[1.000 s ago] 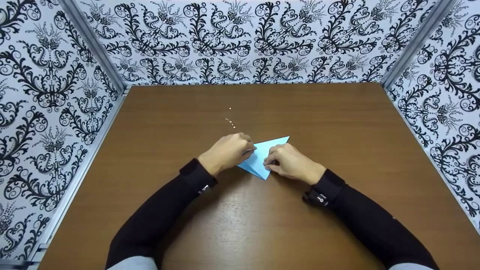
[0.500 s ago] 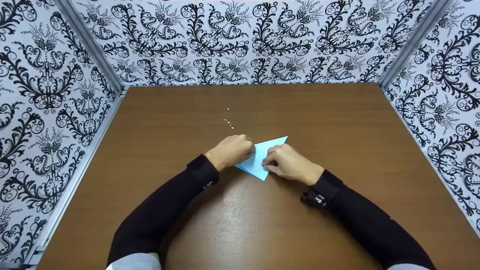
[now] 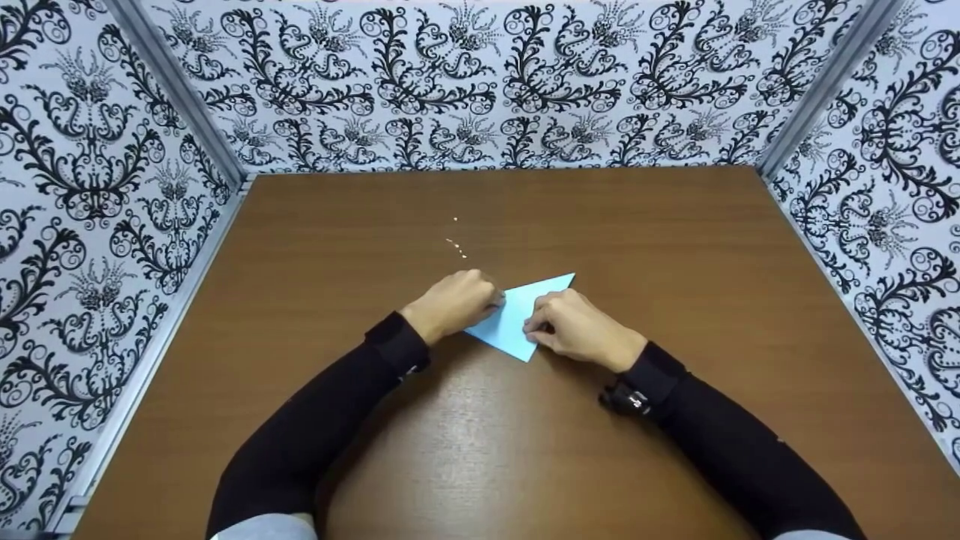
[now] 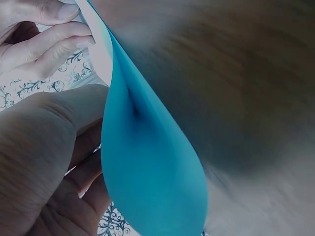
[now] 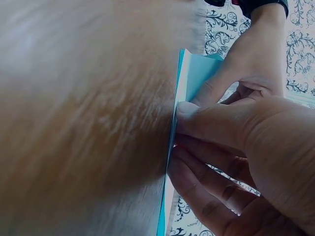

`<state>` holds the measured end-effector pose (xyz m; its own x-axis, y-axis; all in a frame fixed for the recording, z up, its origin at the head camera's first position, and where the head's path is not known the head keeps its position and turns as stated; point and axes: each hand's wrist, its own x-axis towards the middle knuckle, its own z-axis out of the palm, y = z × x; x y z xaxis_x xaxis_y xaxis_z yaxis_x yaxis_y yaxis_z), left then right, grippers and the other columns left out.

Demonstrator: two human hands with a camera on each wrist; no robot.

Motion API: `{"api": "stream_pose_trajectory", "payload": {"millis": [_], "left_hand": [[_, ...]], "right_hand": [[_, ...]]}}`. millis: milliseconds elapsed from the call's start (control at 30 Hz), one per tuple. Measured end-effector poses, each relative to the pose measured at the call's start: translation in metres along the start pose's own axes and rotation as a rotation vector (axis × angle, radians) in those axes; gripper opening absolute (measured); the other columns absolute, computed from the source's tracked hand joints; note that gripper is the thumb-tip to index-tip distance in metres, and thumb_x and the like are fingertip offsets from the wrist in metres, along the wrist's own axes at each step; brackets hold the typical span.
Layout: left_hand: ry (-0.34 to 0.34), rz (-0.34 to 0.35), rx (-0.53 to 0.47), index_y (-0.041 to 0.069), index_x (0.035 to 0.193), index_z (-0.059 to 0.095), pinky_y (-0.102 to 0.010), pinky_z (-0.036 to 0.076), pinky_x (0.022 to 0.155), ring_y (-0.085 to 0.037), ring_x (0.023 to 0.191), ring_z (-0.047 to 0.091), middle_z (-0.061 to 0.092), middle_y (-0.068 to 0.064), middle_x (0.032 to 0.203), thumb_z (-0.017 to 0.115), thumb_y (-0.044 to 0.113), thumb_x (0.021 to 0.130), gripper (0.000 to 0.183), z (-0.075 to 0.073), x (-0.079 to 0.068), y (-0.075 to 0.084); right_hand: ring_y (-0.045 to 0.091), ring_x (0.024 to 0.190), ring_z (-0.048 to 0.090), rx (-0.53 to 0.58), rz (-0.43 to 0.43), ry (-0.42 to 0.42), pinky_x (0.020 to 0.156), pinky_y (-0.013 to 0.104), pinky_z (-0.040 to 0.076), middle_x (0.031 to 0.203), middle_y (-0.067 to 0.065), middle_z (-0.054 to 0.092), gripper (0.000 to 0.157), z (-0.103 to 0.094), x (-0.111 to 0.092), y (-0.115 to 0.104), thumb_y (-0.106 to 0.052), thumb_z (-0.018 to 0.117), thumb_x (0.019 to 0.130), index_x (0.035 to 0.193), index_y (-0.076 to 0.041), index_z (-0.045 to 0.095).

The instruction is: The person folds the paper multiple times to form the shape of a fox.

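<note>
A light blue sheet of paper [image 3: 511, 331], folded over, lies on the table between both hands. My left hand [image 3: 454, 301] holds its left side with curled fingers. In the left wrist view the fold of the paper [image 4: 153, 167] bulges into a rounded, open loop beside the left thumb. My right hand [image 3: 583, 328] has thumb and fingers bunched together on the paper's right edge. The right wrist view shows the thumb [image 5: 189, 109] on the layered edge, its fingertips close below. Part of the sheet is hidden under the left hand.
Several tiny pale specks [image 3: 457, 247] lie on the brown wooden table [image 3: 637, 225] beyond the left hand. Patterned black-and-white panels [image 3: 480, 82] enclose the back and both sides, with grey metal posts at the corners.
The gap at the paper's near fold edge, seen a second ago, has closed. My left hand has shifted slightly on the sheet; the right hand has stayed almost in place.
</note>
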<state>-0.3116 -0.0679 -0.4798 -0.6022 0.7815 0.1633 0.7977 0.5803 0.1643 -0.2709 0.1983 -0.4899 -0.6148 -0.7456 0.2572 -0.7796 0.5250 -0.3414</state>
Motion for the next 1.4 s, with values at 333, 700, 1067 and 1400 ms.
{"api": "stream_pose_trajectory", "payload": {"millis": [333, 700, 1067, 1400], "left_hand": [[0.018, 0.010, -0.002, 0.006, 0.084, 0.077, -0.040, 0.063, 0.071, -0.013, 0.077, 0.054, 0.080, -0.008, 0.088, 0.070, -0.001, 0.112, 0.030, -0.003, -0.012, -0.006], [0.045, 0.051, -0.009, 0.003, 0.081, 0.080, -0.042, 0.075, 0.093, -0.030, 0.106, 0.090, 0.091, -0.016, 0.115, 0.070, -0.009, 0.109, 0.032, -0.010, -0.034, -0.010], [0.051, -0.015, -0.001, 0.000, 0.089, 0.085, -0.047, 0.074, 0.103, -0.038, 0.120, 0.089, 0.090, -0.022, 0.126, 0.072, -0.007, 0.110, 0.025, -0.009, -0.063, -0.015], [0.057, -0.067, -0.001, -0.003, 0.120, 0.090, -0.048, 0.073, 0.102, -0.038, 0.120, 0.088, 0.090, -0.021, 0.127, 0.072, -0.001, 0.113, 0.020, -0.013, -0.085, -0.019]], "right_hand": [[0.026, 0.092, 0.082, -0.008, -0.007, 0.002, 0.085, 0.045, 0.070, 0.095, 0.009, 0.085, 0.006, -0.002, 0.005, -0.002, -0.003, 0.092, 0.100, 0.106, -0.004, 0.094], [0.027, 0.092, 0.083, 0.018, 0.008, 0.001, 0.084, 0.042, 0.070, 0.098, 0.011, 0.085, 0.009, -0.003, 0.003, -0.003, -0.004, 0.091, 0.102, 0.111, -0.003, 0.094], [0.027, 0.095, 0.083, 0.032, 0.021, 0.005, 0.086, 0.043, 0.071, 0.099, 0.011, 0.086, 0.010, -0.001, 0.002, -0.003, -0.003, 0.090, 0.103, 0.112, -0.004, 0.094], [0.028, 0.095, 0.084, 0.032, 0.028, 0.012, 0.086, 0.044, 0.072, 0.100, 0.011, 0.086, 0.010, -0.002, -0.002, -0.001, -0.003, 0.091, 0.102, 0.112, -0.003, 0.094]]}}
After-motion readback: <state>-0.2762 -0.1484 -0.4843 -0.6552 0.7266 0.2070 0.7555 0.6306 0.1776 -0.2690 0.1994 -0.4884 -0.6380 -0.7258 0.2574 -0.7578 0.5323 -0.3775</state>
